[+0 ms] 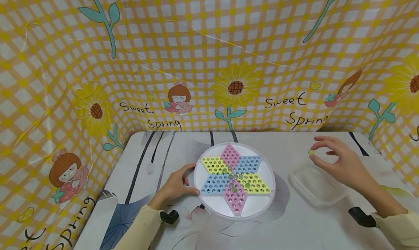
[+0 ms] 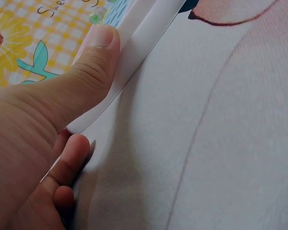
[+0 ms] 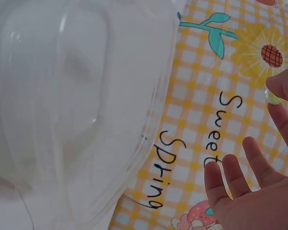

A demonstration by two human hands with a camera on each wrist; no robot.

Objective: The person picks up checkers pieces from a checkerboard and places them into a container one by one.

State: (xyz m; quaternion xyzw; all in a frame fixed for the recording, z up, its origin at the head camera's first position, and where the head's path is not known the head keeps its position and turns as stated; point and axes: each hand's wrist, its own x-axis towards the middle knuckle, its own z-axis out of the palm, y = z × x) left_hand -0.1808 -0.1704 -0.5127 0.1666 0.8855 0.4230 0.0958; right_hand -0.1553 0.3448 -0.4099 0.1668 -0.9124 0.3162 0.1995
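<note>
A round white Chinese checkers board (image 1: pixel 262 206) with a pink, yellow and blue star lies on the table. Several clear and green marbles sit around its middle, one green marble (image 1: pixel 247 185) on the yellow right point. My left hand (image 1: pixel 176 184) holds the board's left rim; in the left wrist view the thumb (image 2: pixel 93 67) lies against the white rim. To the right, my right hand (image 1: pixel 342 162) pinches a yellow-green marble (image 1: pixel 311 152) between thumb and forefinger, raised above a clear plastic container (image 1: pixel 319 186). In the right wrist view the other fingers are spread apart from the marble (image 3: pixel 273 97).
The table (image 1: pixel 157 148) wears a pale cloth with dark lines and flower prints. A yellow checked curtain (image 1: pixel 203 57) with sunflowers and lettering stands behind and on both sides. Dark straps or devices (image 1: pixel 361 216) sit at both wrists.
</note>
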